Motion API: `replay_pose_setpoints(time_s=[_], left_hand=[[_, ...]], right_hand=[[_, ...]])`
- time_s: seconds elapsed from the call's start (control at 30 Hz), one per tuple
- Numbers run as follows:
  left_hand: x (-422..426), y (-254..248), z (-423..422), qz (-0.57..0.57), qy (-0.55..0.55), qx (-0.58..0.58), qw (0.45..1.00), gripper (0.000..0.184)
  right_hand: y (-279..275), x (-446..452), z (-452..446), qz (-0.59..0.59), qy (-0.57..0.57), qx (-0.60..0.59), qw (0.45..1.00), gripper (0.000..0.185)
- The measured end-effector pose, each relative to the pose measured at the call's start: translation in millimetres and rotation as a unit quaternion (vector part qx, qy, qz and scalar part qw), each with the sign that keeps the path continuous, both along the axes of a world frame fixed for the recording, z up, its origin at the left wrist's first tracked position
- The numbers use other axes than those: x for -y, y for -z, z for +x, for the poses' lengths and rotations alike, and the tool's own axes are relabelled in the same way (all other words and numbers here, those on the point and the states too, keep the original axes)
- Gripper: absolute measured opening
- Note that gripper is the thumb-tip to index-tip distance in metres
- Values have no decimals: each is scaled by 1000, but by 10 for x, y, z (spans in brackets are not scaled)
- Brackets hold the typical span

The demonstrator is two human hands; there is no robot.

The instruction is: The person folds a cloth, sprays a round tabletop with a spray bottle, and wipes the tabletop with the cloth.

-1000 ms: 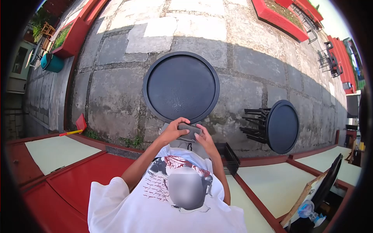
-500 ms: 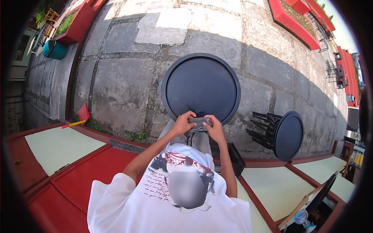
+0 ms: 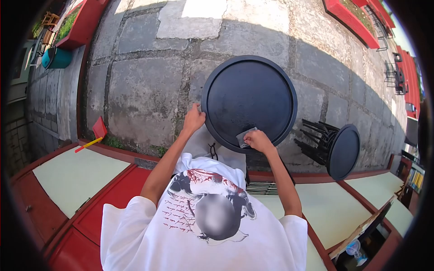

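In front of me stands a round black table (image 3: pixel 248 92) with a raised rim. Fine wet specks show on the near part of its top. My right hand (image 3: pixel 260 140) is closed on a small grey cloth (image 3: pixel 246 137), pressed against the tabletop just inside the near rim. At the table's left edge is my left hand (image 3: pixel 194 120), its fingers curled at the rim and partly hidden; no cloth shows in it.
To the right is a smaller round black-topped stool (image 3: pixel 343 152) with several dark legs. A red dustpan (image 3: pixel 99 128) with a yellow-and-red handle (image 3: pixel 89 144) lies at left. Farther off are a teal bin (image 3: pixel 57 58) and a red planter (image 3: pixel 352 22). Paving slabs surround the table.
My left hand has let go of the grey cloth and moved left to the table's edge. My right hand has carried the cloth rightward onto the tabletop. The view has shifted slightly.
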State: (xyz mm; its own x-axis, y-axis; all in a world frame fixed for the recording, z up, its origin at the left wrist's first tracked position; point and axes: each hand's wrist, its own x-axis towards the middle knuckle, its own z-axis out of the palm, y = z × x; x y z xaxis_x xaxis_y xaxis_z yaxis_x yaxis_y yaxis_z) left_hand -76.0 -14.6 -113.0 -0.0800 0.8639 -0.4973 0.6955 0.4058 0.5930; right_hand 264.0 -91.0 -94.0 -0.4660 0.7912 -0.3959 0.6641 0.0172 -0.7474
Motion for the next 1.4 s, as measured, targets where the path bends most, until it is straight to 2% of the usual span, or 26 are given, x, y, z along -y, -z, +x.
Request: replay_pose_setpoints(time_s=[0.1,0.2,0.43,0.63,0.83,0.97,1.03,1.27,1.37,1.4], left_hand=[[-6,240,-54,-36,-17,103,994,43],[-40,299,-63,-22,-16,94,995,34],[-163,154,-95,-82,-28,152,985,16],[-241,260,-166,-142,-32,201,969,18],[-250,346,-219,-179,-18,264,948,30],[-245,462,-268,-204,-2,254,945,39],[-299,114,-143,-205,4,241,949,41],[-392,-121,-83,-228,12,231,946,43],[-344,-75,-85,-222,20,215,951,44],[-341,-74,-55,-205,3,249,946,45]], right_hand=[[147,-145,-169,0,-68,37,997,13],[162,-137,-370,-31,-103,31,994,15],[169,-105,-848,6,3,31,999,8],[243,-308,-1412,58,98,41,993,5],[281,-691,-1798,77,223,17,972,6],[246,-1021,-1942,83,293,27,952,7],[315,-1181,-2012,83,330,41,940,8],[320,-1723,-2073,62,437,66,895,10],[310,-1969,-2025,42,474,70,877,11],[328,-2039,-1999,47,493,65,866,10]])
